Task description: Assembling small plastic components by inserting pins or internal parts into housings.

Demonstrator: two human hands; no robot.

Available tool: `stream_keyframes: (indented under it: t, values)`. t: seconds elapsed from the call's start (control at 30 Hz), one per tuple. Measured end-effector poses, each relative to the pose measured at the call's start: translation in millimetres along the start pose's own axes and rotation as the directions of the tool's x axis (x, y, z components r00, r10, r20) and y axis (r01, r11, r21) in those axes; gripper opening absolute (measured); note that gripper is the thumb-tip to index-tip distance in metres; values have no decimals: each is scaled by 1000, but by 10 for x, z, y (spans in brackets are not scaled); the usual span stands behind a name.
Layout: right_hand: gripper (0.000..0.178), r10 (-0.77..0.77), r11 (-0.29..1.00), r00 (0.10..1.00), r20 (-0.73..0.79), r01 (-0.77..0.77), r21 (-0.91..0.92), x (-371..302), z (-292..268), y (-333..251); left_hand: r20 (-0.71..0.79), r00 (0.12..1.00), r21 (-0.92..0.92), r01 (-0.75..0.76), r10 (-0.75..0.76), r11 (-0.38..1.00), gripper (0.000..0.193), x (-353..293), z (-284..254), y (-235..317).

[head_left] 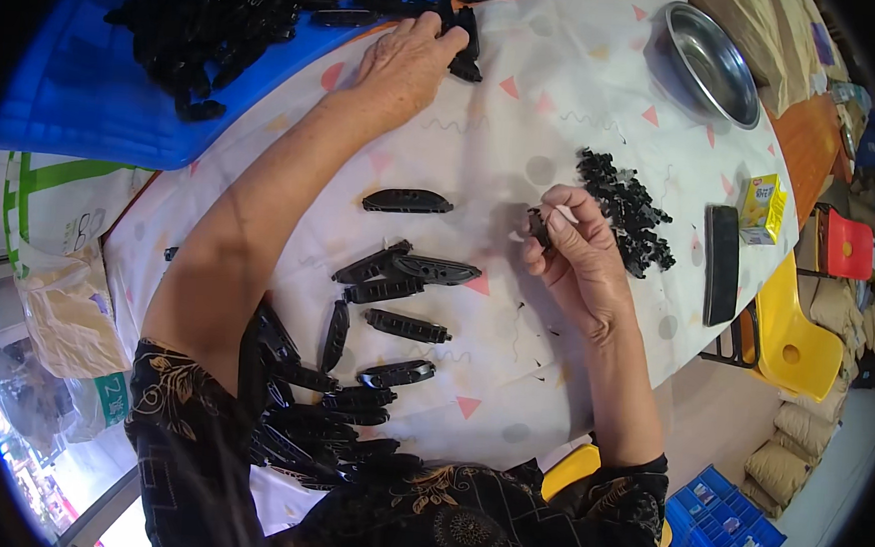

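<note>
My left hand (408, 63) reaches to the far edge of the table, its fingers closed around a long black plastic part (466, 47) beside the heaped blue tray. In my right hand (587, 258), thumb and fingers pinch a small black plastic piece (538, 228) above the cloth. Close to that hand lies a pile of small black clips (624, 207). Between my arms, a single curved black part (407, 201) rests on the cloth, with several similar parts (388, 270) below it. A larger heap of them (318, 432) sits against my body at the lower left.
The blue tray (37, 99) at the far left carries a big heap of black parts (223, 20). A steel bowl (713, 65), a black rectangular block (721, 266) and a yellow box (762, 208) stand along the right. Beyond the edge is a yellow chair (799, 341).
</note>
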State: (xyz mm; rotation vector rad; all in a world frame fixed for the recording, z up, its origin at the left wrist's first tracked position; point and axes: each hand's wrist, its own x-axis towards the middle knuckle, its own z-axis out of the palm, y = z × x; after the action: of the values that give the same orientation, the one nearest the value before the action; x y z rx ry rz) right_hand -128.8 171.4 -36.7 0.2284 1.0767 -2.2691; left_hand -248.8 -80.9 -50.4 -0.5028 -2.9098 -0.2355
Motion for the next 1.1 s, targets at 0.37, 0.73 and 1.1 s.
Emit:
stream_keyframes:
  t: [0.37, 0.73, 1.1]
  values:
    - [16, -1, 976, 996, 92, -19, 217, -338, 21, 56, 466, 871, -884, 452, -156, -117, 28, -820, -585, 529]
    - [11, -85, 995, 996, -31, 86, 43, -637, 251, 201, 529, 833, -837, 481, -160, -262, 34, -1498, -773, 1255]
    - [9, -192, 979, 977, -93, 197, 53, -654, 368, 405, 544, 832, -802, 477, -109, -361, 38, -1656, -751, 1469]
